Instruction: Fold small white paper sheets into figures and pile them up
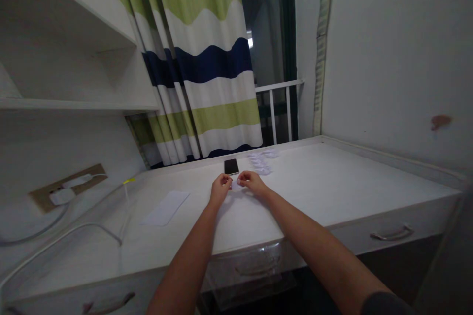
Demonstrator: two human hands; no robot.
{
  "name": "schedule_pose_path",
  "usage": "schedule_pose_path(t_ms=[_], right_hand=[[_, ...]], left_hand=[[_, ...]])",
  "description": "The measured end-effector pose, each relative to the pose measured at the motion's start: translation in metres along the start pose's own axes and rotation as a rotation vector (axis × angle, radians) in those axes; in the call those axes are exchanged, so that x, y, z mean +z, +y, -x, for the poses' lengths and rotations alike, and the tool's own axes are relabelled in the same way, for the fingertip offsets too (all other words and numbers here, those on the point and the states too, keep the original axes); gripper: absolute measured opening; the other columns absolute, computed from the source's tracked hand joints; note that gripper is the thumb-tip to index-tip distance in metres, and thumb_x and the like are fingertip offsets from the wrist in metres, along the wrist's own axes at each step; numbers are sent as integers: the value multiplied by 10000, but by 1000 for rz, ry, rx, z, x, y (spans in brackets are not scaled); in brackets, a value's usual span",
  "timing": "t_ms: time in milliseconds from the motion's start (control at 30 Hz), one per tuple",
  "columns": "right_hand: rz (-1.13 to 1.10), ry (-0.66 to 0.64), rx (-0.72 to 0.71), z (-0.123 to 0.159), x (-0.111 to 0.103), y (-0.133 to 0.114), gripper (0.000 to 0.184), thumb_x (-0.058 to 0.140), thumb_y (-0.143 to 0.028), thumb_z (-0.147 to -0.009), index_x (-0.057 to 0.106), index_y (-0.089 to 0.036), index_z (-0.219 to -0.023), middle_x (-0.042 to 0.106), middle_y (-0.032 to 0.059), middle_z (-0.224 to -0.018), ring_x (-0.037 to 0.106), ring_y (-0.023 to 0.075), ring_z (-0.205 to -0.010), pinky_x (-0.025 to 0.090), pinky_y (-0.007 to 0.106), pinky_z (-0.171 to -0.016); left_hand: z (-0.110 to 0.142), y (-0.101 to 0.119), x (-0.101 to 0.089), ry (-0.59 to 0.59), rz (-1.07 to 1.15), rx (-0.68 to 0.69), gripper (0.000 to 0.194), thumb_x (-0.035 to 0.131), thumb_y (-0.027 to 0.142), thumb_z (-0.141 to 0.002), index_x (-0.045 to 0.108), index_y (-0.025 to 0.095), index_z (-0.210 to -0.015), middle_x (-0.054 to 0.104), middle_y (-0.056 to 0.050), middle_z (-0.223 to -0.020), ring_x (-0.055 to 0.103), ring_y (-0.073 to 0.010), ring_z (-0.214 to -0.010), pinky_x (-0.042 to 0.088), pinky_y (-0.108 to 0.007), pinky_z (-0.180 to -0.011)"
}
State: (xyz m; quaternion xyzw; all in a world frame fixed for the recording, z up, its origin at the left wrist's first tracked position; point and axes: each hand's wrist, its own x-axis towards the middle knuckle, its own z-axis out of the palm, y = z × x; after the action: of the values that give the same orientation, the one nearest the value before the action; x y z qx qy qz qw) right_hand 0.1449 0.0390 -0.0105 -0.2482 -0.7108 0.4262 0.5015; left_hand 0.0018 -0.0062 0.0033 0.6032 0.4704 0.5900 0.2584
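Both of my hands meet over the middle of the white desk, pinching a small piece of white paper (235, 186) between them. My left hand (221, 188) grips its left side with thumb and fingertips. On the other side, my right hand (252, 183) holds the paper's right edge in a pinch. The paper's exact shape is too small to make out. Just beyond my hands lies a dark phone (231, 166). Several small folded white paper pieces (260, 163) are grouped behind my right hand. A flat white paper sheet (166, 208) rests to the left.
The white desk (354, 182) has a raised back edge and drawers along its front. A white cable (84, 225) runs across its left side from plugs in a wall socket (68, 188). A striped curtain (221, 69) hangs behind; a shelf (81, 104) juts out upper left.
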Motion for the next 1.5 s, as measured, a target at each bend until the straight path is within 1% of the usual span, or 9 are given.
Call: schedule_pose_path(t_ms=[200,300,400,667,767,933,1100,1300,1500], right_hand=[[-17,24,-6,0,-1,-3,137,629,-244,-570,552,-141,-617,529,-31,-546,461,79,-514,374,225,-534],[-77,3,22,-1,-1,-6,161,647,-256,-552,552,-141,-613,532,-30,-542,465,81,-514,383,229,-534],[-167,4,66,-1,-2,-10,208,675,-282,-524,549,-145,-616,531,-34,-539,475,84,-517,402,239,-541],[-367,127,172,3,-2,-20,272,713,-322,-490,546,-157,-626,545,-27,-606,531,102,-602,472,286,-637],[-421,161,177,3,-2,-18,284,725,-315,-476,539,-160,-625,546,-25,-617,543,110,-630,486,305,-669],[-505,197,187,-2,0,-9,327,739,-315,-447,518,-156,-627,569,-27,-616,559,105,-627,487,324,-715],[-546,220,182,-3,2,-6,355,747,-316,-439,492,-154,-626,592,-17,-636,587,122,-662,491,341,-734],[-593,175,194,-1,0,-9,346,747,-303,-472,464,-167,-616,573,-26,-609,599,122,-665,504,346,-763],[-599,184,165,-3,1,-7,367,750,-336,-463,461,-176,-621,559,-33,-605,599,124,-654,509,371,-772]], left_hand=[[4,6,5,-128,107,-26,288,683,311,-531,494,165,-693,537,-1,-689,543,-131,-673,483,-224,-495],[4,8,5,-142,148,-33,313,701,310,-519,490,160,-696,547,5,-682,547,-118,-662,487,-229,-528],[2,8,2,-102,229,-65,319,705,313,-517,489,154,-691,565,3,-700,554,-108,-655,495,-244,-560],[2,10,-1,13,424,-139,327,707,286,-512,467,157,-693,609,-7,-726,593,-135,-697,511,-328,-642],[1,9,-2,83,477,-165,319,705,272,-517,474,159,-707,624,-18,-733,605,-142,-714,501,-348,-688],[-1,6,-2,193,558,-179,309,710,241,-508,489,157,-708,642,-32,-733,617,-143,-723,481,-336,-729],[-1,8,0,218,601,-155,289,706,224,-517,502,152,-709,651,-37,-734,620,-144,-754,471,-314,-748],[-2,9,0,243,600,-129,289,699,240,-531,487,159,-710,651,-36,-760,618,-152,-793,466,-318,-767],[-3,8,1,245,560,-96,295,685,273,-546,475,170,-727,629,-17,-755,609,-143,-803,465,-307,-761]])
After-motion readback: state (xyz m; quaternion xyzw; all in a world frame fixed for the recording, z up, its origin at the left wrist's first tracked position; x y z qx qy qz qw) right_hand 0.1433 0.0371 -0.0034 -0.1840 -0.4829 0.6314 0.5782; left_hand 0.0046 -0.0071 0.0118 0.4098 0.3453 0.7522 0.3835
